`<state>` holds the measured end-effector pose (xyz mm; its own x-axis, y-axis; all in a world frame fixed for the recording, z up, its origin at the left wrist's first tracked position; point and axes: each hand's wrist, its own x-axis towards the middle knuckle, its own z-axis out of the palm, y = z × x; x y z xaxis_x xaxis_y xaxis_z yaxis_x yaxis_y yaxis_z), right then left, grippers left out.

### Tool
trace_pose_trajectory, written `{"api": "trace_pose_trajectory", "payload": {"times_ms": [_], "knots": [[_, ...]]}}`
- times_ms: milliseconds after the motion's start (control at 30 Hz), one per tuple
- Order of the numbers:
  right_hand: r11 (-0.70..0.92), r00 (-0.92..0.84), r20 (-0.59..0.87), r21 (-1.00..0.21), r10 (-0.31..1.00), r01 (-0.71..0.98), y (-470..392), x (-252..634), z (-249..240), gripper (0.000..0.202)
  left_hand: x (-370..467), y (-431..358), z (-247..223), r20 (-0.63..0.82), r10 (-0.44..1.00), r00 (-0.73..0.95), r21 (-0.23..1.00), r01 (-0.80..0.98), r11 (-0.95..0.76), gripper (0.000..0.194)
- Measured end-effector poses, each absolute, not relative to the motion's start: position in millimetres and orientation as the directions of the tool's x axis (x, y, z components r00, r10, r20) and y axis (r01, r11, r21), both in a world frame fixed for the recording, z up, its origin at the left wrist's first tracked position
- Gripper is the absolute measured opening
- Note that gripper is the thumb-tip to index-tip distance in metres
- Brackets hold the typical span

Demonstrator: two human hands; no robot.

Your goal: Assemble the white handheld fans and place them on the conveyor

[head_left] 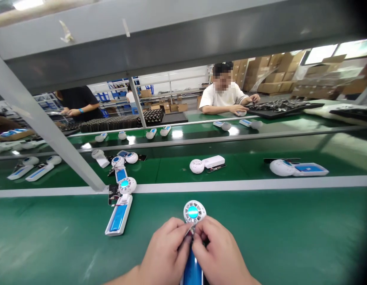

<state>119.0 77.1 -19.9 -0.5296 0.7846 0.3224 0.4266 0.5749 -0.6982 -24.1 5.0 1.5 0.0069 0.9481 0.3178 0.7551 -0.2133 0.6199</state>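
A white handheld fan unit (193, 211) with a round vented head and a shiny blue disc lies on the green work surface (275, 229); a blue battery (193, 269) shows in its handle. Over its neck, my left hand (168, 249) pinches a small thin piece, perhaps the edge of a circuit board. My right hand (219, 249) is closed beside it, fingertips at the same spot; what they hold is too small to name. Both hands hide the middle of the unit. Another open unit (118, 217) with a blue battery and a dark board lies to the left.
Several fan units, among them a white one (213, 162), lie on the green belt (165, 170) beyond a pale rail (245, 184). A slanted metal post (52, 134) stands at left, and a grey beam crosses overhead. Across the line, a person in white handles a part.
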Motion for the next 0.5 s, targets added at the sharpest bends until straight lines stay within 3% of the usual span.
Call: {"api": "trace_pose_trajectory", "payload": {"times_ms": [333,500], "knots": [[0.605,-0.544,0.353,-0.688,0.761,0.4,78,122,-21,0.016,-25,6,1,0.345,0.939,0.017,0.668,0.698,-0.258,0.027],[0.615,-0.622,0.332,-0.722,0.71,0.317,86,129,-42,0.018,-28,9,-10,0.425,0.903,0.068,0.598,0.727,-0.336,0.028]]}}
